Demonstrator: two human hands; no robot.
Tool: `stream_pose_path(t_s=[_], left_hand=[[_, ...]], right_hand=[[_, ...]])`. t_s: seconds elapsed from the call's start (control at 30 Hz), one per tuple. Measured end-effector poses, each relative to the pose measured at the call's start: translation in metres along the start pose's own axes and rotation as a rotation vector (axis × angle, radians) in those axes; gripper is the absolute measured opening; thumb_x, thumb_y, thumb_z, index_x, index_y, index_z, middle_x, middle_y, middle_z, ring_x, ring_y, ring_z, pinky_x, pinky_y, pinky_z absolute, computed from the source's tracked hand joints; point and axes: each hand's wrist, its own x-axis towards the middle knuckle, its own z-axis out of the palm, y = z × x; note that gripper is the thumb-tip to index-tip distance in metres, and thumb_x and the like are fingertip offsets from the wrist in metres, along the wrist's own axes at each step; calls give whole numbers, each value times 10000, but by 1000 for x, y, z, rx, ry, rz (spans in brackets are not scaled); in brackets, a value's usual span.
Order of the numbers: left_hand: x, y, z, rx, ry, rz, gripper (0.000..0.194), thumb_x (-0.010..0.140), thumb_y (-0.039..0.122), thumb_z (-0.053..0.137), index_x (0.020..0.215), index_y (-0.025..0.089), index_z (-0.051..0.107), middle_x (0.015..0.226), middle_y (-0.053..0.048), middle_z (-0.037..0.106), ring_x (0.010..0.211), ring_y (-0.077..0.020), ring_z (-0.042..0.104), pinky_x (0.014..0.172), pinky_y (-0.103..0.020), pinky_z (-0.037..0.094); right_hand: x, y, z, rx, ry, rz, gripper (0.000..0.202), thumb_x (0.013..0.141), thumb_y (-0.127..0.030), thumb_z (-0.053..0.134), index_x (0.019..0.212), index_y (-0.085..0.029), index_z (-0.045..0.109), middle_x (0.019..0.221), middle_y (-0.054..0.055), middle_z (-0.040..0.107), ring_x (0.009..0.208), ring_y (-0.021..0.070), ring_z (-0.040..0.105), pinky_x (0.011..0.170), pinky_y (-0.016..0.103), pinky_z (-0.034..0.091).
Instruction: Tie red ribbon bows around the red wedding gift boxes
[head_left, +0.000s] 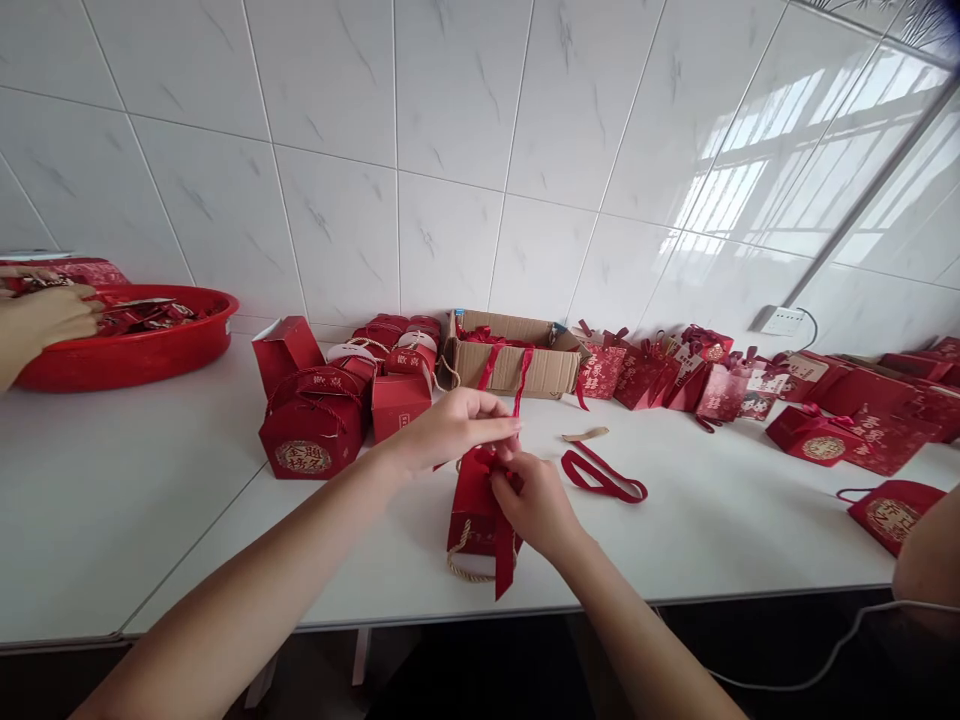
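A small red gift box lies on the white table in front of me, with a gold twisted cord handle hanging at its near end. Over its top runs a red ribbon, one tail dropping past the near edge. My left hand is closed above the box, pinching a raised part of the ribbon between thumb and fingers. Lower and to the right, my right hand grips the ribbon close against the box top. The fingers partly cover where the ribbon crosses itself, so I cannot tell its knotting.
A loose red ribbon lies right of the box. Finished-looking red boxes stand left; a cardboard box with ribbons is behind. More red bags and boxes line the right. Another person's hand reaches over a red basin.
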Motion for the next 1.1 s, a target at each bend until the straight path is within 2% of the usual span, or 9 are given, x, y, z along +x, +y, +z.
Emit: stream_pose_path(t_s=[0.13,0.27,0.33,0.47,0.57,0.7,0.83,0.97,1.1], left_hand=[[20,-5,4,-1,88,15,227,776,354,662,831,134,661,847,-73,699,804,-173,643,765,-315,488],[27,-16,-1,10,-80,-20,454,802,446,631,1183,207,575,996,-77,677,977,-206,622,868,-352,460],[23,-24,-7,27,-36,24,500,829,496,577,1253,240,506,1076,-77,644,1041,-211,591,887,-357,449],[4,-44,-14,203,183,119,353,785,469,637,998,192,584,1023,-59,622,994,-206,580,884,-348,446],[-8,-58,-12,331,145,69,301,747,410,686,946,195,617,993,-45,644,986,-213,589,913,-364,433],[-10,-70,-8,346,194,56,305,730,376,703,975,213,622,1065,-40,647,1057,-229,576,988,-403,380],[-8,-72,-11,297,133,73,289,766,395,663,986,212,623,1112,-50,629,1091,-231,558,1004,-397,373],[-9,-75,-9,242,108,88,331,798,399,631,1074,218,606,1161,-65,612,1123,-231,540,977,-372,396],[-7,-81,-4,213,156,107,227,786,368,644,915,182,624,987,-58,651,990,-220,585,910,-358,430]], right_hand=[[-3,2,-4,36,-20,-11,252,807,-239,503,578,-196,406,569,-27,485,533,112,394,520,234,274],[-2,4,-3,150,-21,90,333,859,-355,469,569,-199,422,516,-36,426,497,108,351,489,242,257],[-1,5,-3,211,-43,110,340,867,-355,458,567,-197,430,521,-34,430,507,110,362,492,243,268],[0,9,-6,281,-85,80,323,885,-337,439,596,-196,462,581,-12,523,548,124,443,511,244,317],[-1,13,-7,247,-103,-20,284,898,-285,422,632,-201,474,639,5,589,596,140,512,565,254,369],[-1,16,-7,372,-101,-26,25,887,-233,446,909,-230,457,757,5,661,720,171,617,659,279,447],[-1,17,-7,458,-90,30,180,866,-233,490,882,-252,311,712,-19,653,727,186,649,667,302,472],[-1,19,-8,456,-104,-1,215,863,-243,502,850,-253,288,710,-18,647,743,194,662,679,317,477],[-4,18,-8,437,-52,-4,203,856,-253,515,848,-248,312,721,-14,665,704,184,651,636,301,462]])
